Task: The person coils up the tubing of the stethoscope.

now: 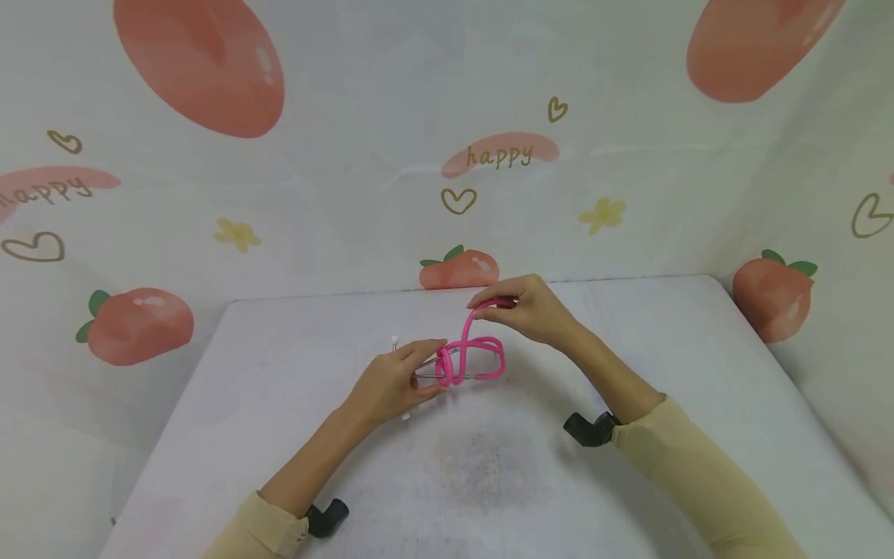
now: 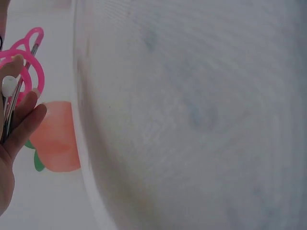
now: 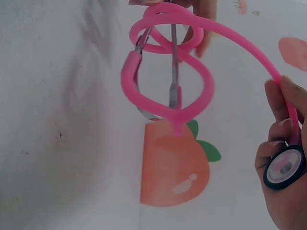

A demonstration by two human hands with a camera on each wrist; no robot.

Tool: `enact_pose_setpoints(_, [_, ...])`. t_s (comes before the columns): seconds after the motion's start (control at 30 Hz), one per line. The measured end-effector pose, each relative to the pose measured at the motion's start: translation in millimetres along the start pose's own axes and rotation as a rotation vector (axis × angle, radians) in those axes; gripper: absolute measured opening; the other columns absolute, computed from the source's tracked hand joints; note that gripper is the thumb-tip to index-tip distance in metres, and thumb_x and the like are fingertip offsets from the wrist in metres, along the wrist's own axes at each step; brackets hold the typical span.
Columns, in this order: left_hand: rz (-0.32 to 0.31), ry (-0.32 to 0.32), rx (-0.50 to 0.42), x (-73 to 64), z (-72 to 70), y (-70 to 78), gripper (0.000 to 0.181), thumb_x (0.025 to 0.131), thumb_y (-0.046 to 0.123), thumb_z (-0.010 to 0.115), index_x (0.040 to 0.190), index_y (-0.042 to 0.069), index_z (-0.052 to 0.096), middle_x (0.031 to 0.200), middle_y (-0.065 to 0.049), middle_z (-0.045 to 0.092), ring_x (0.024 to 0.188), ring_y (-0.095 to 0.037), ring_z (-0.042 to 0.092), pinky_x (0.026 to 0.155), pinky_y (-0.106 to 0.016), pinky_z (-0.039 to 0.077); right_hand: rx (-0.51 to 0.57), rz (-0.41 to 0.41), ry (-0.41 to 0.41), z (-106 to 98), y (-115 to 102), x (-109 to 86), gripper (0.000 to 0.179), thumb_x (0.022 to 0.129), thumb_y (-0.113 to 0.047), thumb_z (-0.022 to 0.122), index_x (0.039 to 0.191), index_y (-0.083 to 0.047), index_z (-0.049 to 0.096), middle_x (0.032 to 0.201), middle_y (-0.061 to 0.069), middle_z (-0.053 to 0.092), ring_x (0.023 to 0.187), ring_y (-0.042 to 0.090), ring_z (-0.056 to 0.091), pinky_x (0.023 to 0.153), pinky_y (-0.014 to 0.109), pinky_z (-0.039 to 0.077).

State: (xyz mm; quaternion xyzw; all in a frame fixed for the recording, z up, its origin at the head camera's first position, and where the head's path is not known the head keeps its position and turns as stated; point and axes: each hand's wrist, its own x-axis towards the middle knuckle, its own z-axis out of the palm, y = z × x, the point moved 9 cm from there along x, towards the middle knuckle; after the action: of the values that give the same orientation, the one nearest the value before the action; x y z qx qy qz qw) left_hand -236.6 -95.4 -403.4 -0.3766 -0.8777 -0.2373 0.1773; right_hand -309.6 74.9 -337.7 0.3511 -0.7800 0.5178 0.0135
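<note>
A stethoscope with pink tubing (image 1: 501,359) is held above the table between both hands. My left hand (image 1: 384,386) grips its metal ear tubes and the tubing coiled round them, thumb on one side and fingers on the other. One white ear tip (image 2: 8,86) sticks out behind that hand in the left wrist view. My right hand (image 1: 534,310) pinches the free length of tubing, up and to the right of the coils. In the right wrist view the dark-rimmed round chest piece (image 3: 286,166) lies against the right palm. Below the coils, the tubing's Y-shaped fork (image 3: 177,115) hangs toward the camera.
The white table (image 1: 482,466) has a greyish smudge near its front. Behind it hangs a white cloth (image 1: 363,217) printed with peaches, hearts and the word "happy". A black wrist mount (image 1: 590,429) sits at the right sleeve, another (image 1: 328,519) at the left.
</note>
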Motion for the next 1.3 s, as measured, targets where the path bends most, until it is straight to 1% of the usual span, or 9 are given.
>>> enact_pose_setpoints(0.23, [0.039,0.014,-0.071,0.1,-1.6,2.6,0.075,0.073,0.022,0.09,0.14,0.014,0.056,0.135,-0.004,0.062,0.058,-0.003,0.057,0.062,-0.012,0.051,0.011,0.028,0.026,2.6,12.7,4.3,0.015,0.085,-0.008,0.079,0.1,-0.006,0.078,0.085,0.002,0.073,0.066,0.019,0.056,0.061,0.021,0.05])
enact_pose_setpoints(0.33, [0.064,0.017,-0.101,-0.4,-1.4,4.0,0.075,0.074,0.021,0.09,0.14,0.015,0.055,0.135,-0.004,0.062,0.057,-0.002,0.057,0.062,-0.011,0.05,0.017,0.037,0.037,2.8,18.8,5.2,0.015,0.084,-0.007,0.08,0.099,-0.005,0.078,0.087,0.003,0.074,0.068,0.019,0.059,0.063,0.021,0.052])
enact_pose_setpoints(0.47, [0.092,0.023,-0.132,-0.3,-1.3,7.1,0.076,0.074,0.02,0.09,0.141,0.016,0.054,0.134,-0.005,0.062,0.056,-0.002,0.057,0.06,-0.011,0.05,0.008,0.055,0.049,2.3,29.4,5.8,0.014,0.084,-0.007,0.08,0.098,-0.006,0.078,0.089,0.002,0.074,0.068,0.019,0.057,0.061,0.021,0.049])
enact_pose_setpoints(0.67, [0.102,0.031,-0.16,0.8,-2.6,10.0,0.075,0.074,0.02,0.089,0.141,0.016,0.055,0.133,-0.005,0.063,0.057,-0.002,0.058,0.06,-0.011,0.05,0.082,0.123,0.021,6.6,46.9,4.2,0.015,0.085,-0.008,0.078,0.1,-0.004,0.078,0.092,0.007,0.074,0.079,0.02,0.066,0.072,0.024,0.056])
enact_pose_setpoints(0.73, [0.107,0.035,-0.176,1.2,-3.1,11.1,0.075,0.074,0.02,0.089,0.141,0.015,0.054,0.133,-0.006,0.063,0.058,-0.002,0.06,0.06,-0.011,0.05,0.111,0.143,0.007,9.0,52.7,3.5,0.015,0.086,-0.008,0.078,0.1,-0.005,0.078,0.091,0.007,0.074,0.077,0.021,0.066,0.071,0.026,0.057])
enact_pose_setpoints(0.9, [0.114,0.056,-0.217,2.8,-4.1,13.7,0.079,0.07,0.016,0.091,0.14,0.014,0.055,0.131,-0.006,0.064,0.058,-0.003,0.06,0.06,-0.012,0.051,0.159,0.186,-0.018,15.3,66.9,1.1,0.016,0.086,-0.007,0.078,0.101,-0.002,0.076,0.087,0.007,0.073,0.073,0.039,0.062,0.064,0.03,0.056])
enact_pose_setpoints(1.0, [0.109,0.064,-0.225,3.0,-4.9,14.2,0.08,0.068,0.014,0.092,0.14,0.013,0.056,0.131,-0.006,0.065,0.058,-0.004,0.06,0.06,-0.012,0.051,0.159,0.202,-0.027,19.0,74.6,-1.0,0.018,0.086,-0.004,0.076,0.103,0.004,0.074,0.088,0.011,0.073,0.075,0.046,0.062,0.064,0.03,0.056])
enact_pose_setpoints(1.13, [0.102,0.072,-0.236,2.7,-6.1,13.9,0.081,0.066,0.012,0.093,0.139,0.011,0.056,0.13,-0.006,0.065,0.058,-0.004,0.06,0.06,-0.012,0.051,0.138,0.23,-0.02,22.5,84.7,-4.9,0.021,0.087,-0.006,0.076,0.104,0.006,0.072,0.089,0.018,0.072,0.075,0.042,0.064,0.064,0.032,0.056])
enact_pose_setpoints(1.3, [0.1,0.088,-0.247,1.5,-7.2,12.2,0.08,0.066,0.011,0.093,0.137,0.007,0.056,0.128,-0.008,0.066,0.057,-0.004,0.061,0.06,-0.012,0.052,0.131,0.29,-0.023,28.7,97.9,-12.4,0.017,0.089,-0.015,0.077,0.101,-0.004,0.076,0.088,0.018,0.072,0.072,0.027,0.067,0.063,0.028,0.055])
